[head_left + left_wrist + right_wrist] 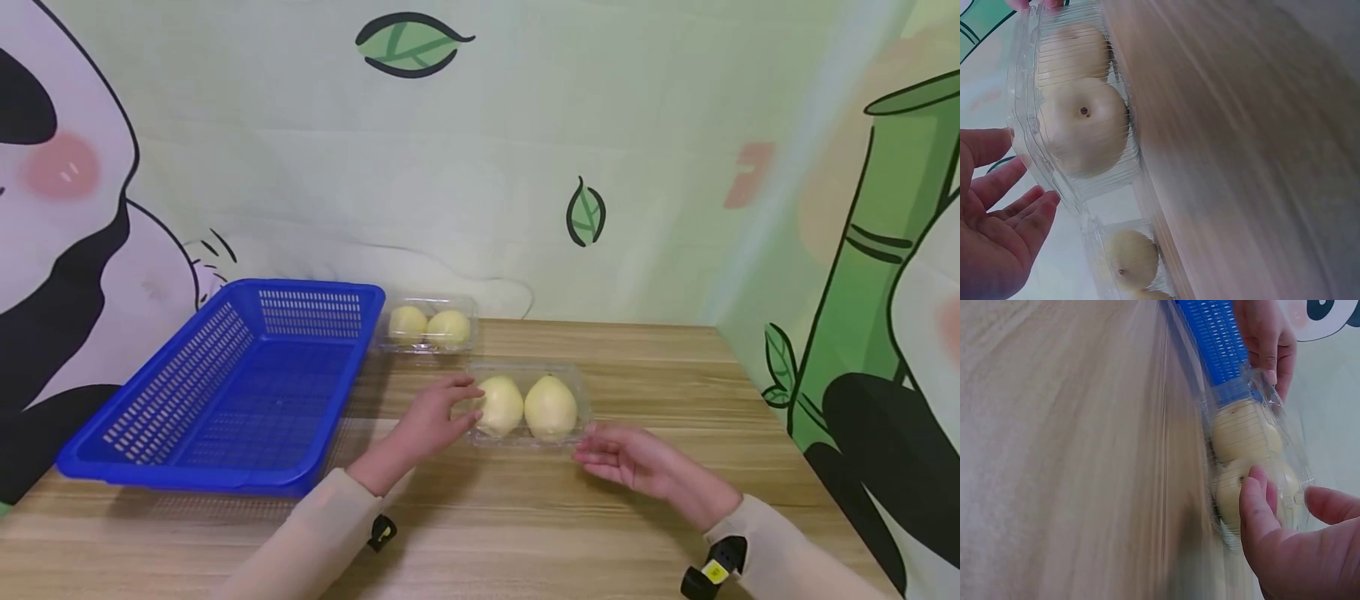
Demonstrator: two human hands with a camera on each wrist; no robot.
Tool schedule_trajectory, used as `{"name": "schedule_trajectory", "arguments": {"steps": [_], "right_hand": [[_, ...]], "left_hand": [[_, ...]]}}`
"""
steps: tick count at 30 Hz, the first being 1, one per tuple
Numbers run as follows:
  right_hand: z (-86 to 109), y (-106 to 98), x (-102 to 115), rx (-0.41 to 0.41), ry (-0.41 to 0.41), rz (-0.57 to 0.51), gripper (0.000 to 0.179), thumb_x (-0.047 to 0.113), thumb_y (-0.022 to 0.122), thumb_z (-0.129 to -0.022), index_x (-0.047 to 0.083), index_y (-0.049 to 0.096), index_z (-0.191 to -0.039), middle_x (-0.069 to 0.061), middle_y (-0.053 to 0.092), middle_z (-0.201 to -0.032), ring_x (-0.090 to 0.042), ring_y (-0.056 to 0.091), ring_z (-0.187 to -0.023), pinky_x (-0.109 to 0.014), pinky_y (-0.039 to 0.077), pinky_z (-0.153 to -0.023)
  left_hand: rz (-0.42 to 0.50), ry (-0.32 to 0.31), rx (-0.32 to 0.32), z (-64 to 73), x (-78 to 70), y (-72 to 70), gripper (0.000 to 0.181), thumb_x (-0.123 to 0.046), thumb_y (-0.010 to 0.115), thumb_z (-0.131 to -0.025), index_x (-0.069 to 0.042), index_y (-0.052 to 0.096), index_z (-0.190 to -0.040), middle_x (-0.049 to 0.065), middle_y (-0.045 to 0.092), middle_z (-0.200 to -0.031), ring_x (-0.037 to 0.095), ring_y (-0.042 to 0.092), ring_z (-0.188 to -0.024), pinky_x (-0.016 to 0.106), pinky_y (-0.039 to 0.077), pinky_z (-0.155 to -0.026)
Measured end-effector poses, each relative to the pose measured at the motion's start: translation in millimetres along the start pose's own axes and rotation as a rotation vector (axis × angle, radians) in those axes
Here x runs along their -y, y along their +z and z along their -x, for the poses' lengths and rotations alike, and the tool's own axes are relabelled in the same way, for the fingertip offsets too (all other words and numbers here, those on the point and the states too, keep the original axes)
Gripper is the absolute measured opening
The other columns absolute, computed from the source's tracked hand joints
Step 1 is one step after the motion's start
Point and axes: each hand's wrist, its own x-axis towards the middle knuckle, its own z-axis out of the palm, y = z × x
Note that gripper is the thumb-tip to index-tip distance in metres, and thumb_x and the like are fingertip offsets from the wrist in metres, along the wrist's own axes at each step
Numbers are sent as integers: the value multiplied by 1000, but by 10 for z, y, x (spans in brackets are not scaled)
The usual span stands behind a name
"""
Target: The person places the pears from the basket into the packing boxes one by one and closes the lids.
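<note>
A clear plastic clamshell box (528,367) lies on the wooden table with two pale yellow, pear-like fruits (551,408) inside. My left hand (427,425) is at the box's left side, its fingers relaxed and spread by the edge. In the left wrist view, the left fingertips (1047,199) come up to the box's rim. Near the front right corner is my right hand (630,462), fingers loosely bent. The right wrist view has the right thumb (1332,505) and fingers standing apart beside the box; firm contact cannot be told.
A large blue plastic basket (322,450) with slotted walls stands on the left, nothing visible in it. Behind, against its right side, sits a second clear box (467,321) with two similar fruits. A printed cloth backdrop (480,183) rises at the table's back edge.
</note>
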Motion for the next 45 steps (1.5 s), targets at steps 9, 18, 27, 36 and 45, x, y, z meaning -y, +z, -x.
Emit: {"name": "schedule_trajectory", "arguments": {"steps": [9,18,27,36,45], "right_hand": [[-21,18,-32,23,-9,-26,21,12,44,-109,13,63,-101,2,73,-96,-8,73,-95,-21,60,-91],[-50,7,-24,-19,-12,-5,12,10,45,-108,7,57,-108,1,72,-96,-7,73,-94,-20,60,-90],[-50,8,-33,-25,-29,-8,20,5,42,-108,10,60,-100,2,73,-93,-7,73,-91,-20,60,-87],[-38,42,-54,-72,-34,-13,24,3,42,-107,11,61,-95,2,73,-89,-6,73,-87,-20,61,-85],[-5,91,-122,-26,-44,-171,24,5,40,-108,9,63,-100,-2,71,-97,-10,73,-95,-21,60,-91]], "left_hand": [[14,-25,14,-6,-19,14,32,-8,67,-96,5,68,-125,27,59,-142,44,57,-134,56,46,-114],[4,9,-8,-26,-26,6,30,-2,66,-95,5,69,-123,27,61,-140,44,59,-131,55,49,-111],[-31,46,-20,-25,-33,4,28,0,66,-93,7,70,-120,28,63,-137,45,61,-127,56,50,-109],[-9,36,-21,-24,-39,14,29,1,65,-93,7,70,-121,28,62,-138,45,60,-129,56,49,-110],[187,-108,-27,33,-124,-34,35,-4,58,-99,2,63,-133,25,59,-142,44,57,-133,57,51,-109]]}}
